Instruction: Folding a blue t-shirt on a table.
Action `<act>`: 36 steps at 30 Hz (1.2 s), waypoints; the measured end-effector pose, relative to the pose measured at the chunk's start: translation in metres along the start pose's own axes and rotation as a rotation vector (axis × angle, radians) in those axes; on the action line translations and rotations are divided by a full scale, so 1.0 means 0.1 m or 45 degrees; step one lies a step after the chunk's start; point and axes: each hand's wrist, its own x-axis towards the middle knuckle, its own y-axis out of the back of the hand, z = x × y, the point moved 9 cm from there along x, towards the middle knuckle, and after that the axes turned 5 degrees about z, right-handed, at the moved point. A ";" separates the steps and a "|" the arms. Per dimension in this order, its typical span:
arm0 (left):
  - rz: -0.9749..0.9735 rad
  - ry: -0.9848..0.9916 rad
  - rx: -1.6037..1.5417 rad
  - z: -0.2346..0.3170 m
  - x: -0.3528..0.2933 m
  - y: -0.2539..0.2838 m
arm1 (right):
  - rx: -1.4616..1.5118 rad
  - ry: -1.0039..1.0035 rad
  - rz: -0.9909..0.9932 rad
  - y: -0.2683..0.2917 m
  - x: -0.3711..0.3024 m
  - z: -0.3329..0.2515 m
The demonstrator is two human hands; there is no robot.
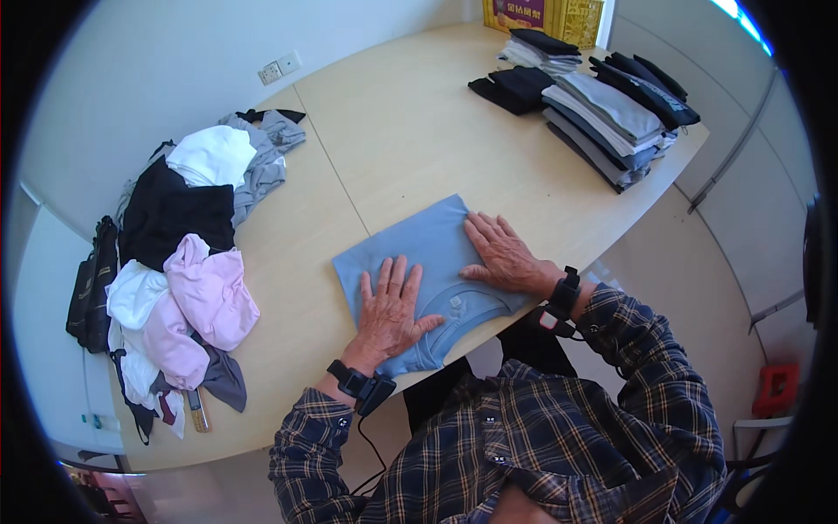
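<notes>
A blue T-shirt [410, 240], folded into a rectangle, lies at the front edge of the table with its round neckline toward me. My left hand [388, 310] rests flat on its left part, fingers spread and pointing away from me. Over the right side lies my right hand [504, 255], palm down, its fingers stretched toward the far right corner. Neither hand grips the cloth. Both wrists carry black straps with small devices and cables.
Loose clothes in white, black, grey and pink [209, 297] are heaped along the table's left side, beside a black bag [93, 284]. Folded garments [611, 113] stand stacked at the far right. A yellow box [572, 19] is behind them. Wall sockets [279, 67] sit above the table's back edge.
</notes>
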 end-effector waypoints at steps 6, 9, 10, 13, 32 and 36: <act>-0.045 0.089 -0.255 -0.30 0.11 0.07 | 0.103 -0.067 -0.139 0.04 0.32 -0.10; -0.047 0.084 -0.154 -0.48 0.20 0.01 | 0.196 0.144 0.008 -0.13 0.60 -0.59; -0.056 0.057 -0.013 -0.53 0.22 -0.04 | 0.250 0.155 -0.034 -0.26 0.69 -0.77; -0.095 0.045 0.089 -0.53 0.41 -0.17 | 0.296 0.151 -0.010 -0.46 0.81 -0.80; -0.109 0.279 0.019 -0.92 0.13 -0.21 | -0.019 -0.071 -0.104 -0.41 0.80 0.24; -0.132 0.298 0.094 -0.97 0.04 -0.20 | -0.017 -0.069 -0.091 -0.41 0.79 0.22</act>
